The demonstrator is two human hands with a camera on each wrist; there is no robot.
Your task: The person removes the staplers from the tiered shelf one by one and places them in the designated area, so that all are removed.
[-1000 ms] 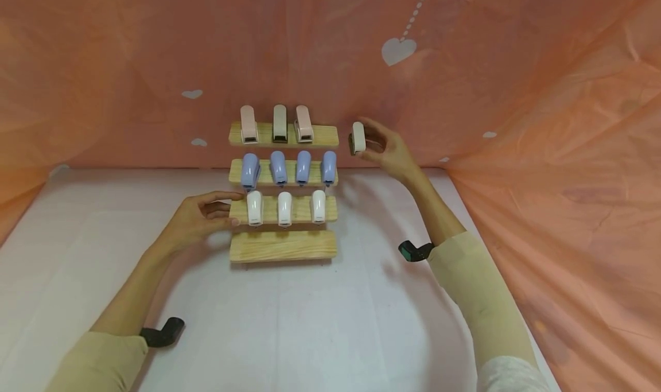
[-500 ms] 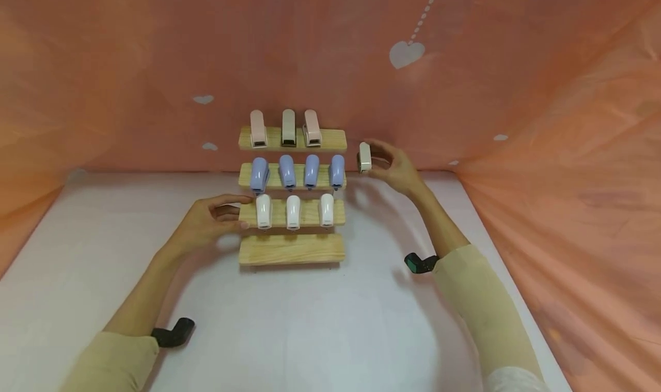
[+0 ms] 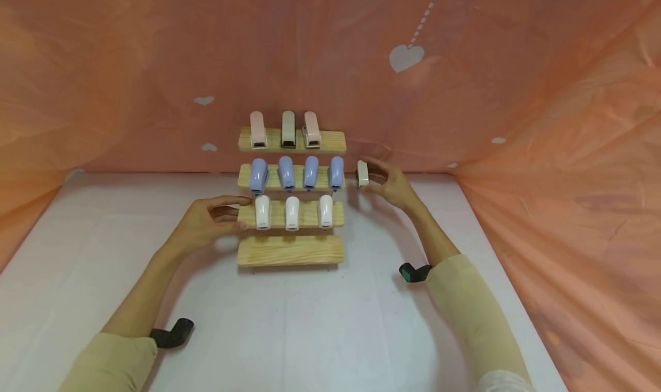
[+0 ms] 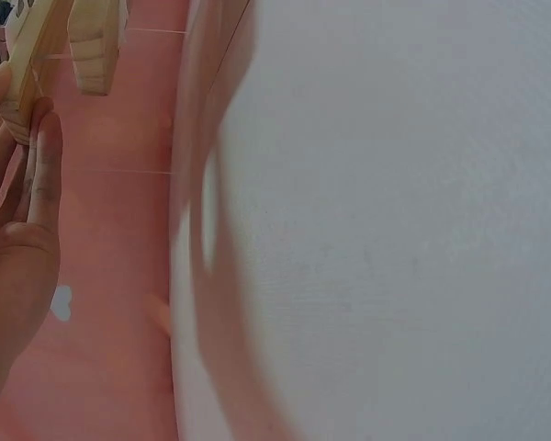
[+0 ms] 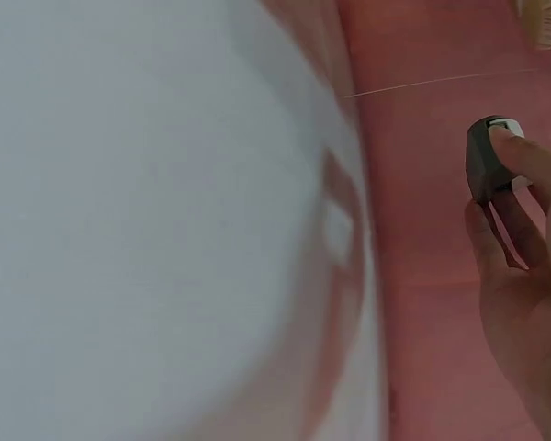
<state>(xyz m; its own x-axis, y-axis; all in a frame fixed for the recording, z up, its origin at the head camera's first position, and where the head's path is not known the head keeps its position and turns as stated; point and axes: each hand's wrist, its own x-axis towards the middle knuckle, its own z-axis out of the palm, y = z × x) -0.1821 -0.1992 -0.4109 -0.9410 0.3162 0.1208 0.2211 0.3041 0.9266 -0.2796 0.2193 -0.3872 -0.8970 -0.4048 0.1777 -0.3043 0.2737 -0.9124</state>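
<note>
My right hand (image 3: 395, 186) pinches a small pale green stapler (image 3: 363, 174) with a dark base, held in the air just right of the second board from the top. In the right wrist view the thumb lies on one side of the stapler (image 5: 485, 162) and fingertips on the other. My left hand (image 3: 198, 222) grips the left end of a wooden shelf board (image 3: 277, 213), the one bearing three white staplers (image 3: 292, 213). In the left wrist view the thumb and fingers are on opposite faces of that board (image 4: 39, 55).
Above sits a board with several purple staplers (image 3: 310, 173). The top board (image 3: 333, 142) carries two pink staplers (image 3: 257, 129) and a green stapler (image 3: 288, 129), leaving its right end bare. The lowest board (image 3: 290, 250) is bare. An orange-pink curtain (image 3: 465, 82) hangs behind the white table (image 3: 310, 329).
My right hand has come down with the green stapler, from beside the top board to beside the purple staplers' board. The left hand keeps its hold; the head view has shifted slightly.
</note>
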